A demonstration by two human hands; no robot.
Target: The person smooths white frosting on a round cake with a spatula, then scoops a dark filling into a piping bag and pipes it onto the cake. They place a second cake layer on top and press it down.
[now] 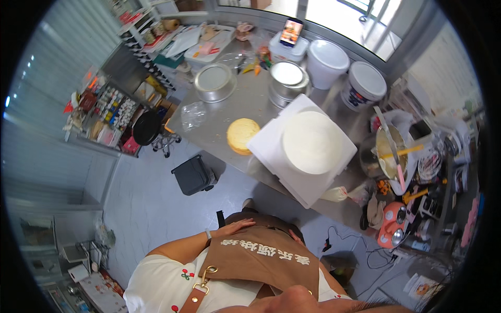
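My left hand (238, 226) lies flat on the brown apron (262, 252) at waist height, a pale band on its wrist. On the apron's other side, my right hand (296, 237) shows only in part; no object is visible in it. Before me on the steel table (254, 98), a round cake with smooth white frosting (312, 143) stands on a white square board (270, 137). Left of that board sits a bare round sponge cake layer (243, 136). A filled piping bag (334, 194) lies by the board's near right side.
Round metal cake pans (215, 83) and white lidded buckets (328, 62) stand farther back. At right are a metal bowl (370, 158) with a long pink-handled spatula (391, 144) across it, and cluttered tools. A dark bin (194, 175) and black stool (147, 128) stand at left; cords lie on the floor at right.
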